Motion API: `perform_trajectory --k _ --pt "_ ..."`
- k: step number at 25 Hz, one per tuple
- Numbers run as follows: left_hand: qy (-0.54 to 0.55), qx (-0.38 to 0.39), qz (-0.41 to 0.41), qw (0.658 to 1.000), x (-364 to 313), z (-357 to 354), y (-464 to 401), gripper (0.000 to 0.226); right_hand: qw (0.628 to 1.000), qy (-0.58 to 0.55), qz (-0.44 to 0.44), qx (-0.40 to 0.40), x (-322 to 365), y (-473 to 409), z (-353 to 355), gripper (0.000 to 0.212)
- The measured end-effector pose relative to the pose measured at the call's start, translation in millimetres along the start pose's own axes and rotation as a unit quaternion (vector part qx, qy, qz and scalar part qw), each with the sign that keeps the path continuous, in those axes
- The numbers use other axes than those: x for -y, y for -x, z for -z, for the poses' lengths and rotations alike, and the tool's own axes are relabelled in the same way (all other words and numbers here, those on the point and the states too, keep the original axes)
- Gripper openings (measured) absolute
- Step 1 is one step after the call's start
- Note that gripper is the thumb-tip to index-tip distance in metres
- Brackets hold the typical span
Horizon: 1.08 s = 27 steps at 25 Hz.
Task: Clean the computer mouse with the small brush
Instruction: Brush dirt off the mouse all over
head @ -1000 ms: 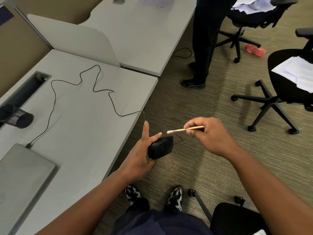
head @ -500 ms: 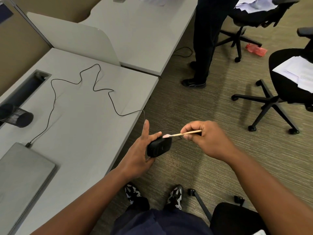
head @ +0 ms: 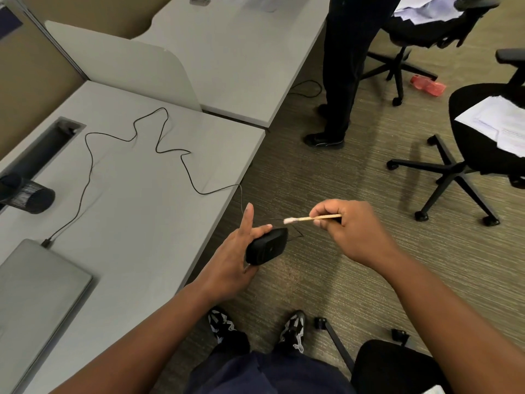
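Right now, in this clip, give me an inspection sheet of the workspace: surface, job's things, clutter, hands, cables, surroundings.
Surface: grey desk, beside the person.
Job's things: black mouse held off the desk over the carpet; small brush, bristle tip just clear of the mouse.
Clutter: closed laptop; mesh pen cup lying on its side.
Hands: left hand grips the mouse; right hand pinches the brush.
Cables: mouse cable snakes across the desk to the laptop.
Surroundings: office chairs with papers; a standing person's legs; red bottle on the floor.
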<state>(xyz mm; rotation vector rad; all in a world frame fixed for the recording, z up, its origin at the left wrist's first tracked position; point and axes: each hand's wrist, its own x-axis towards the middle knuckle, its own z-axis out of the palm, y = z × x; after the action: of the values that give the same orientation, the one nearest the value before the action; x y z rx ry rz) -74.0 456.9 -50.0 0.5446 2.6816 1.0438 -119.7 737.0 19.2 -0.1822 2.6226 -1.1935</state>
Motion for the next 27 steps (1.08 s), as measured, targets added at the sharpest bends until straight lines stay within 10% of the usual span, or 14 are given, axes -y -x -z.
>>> perform_trajectory --k 27 --pt "-0.010 -0.006 0.010 1.000 2 0 -3 0.131 0.994 -0.084 0.051 0.044 3 4 -6 0.025"
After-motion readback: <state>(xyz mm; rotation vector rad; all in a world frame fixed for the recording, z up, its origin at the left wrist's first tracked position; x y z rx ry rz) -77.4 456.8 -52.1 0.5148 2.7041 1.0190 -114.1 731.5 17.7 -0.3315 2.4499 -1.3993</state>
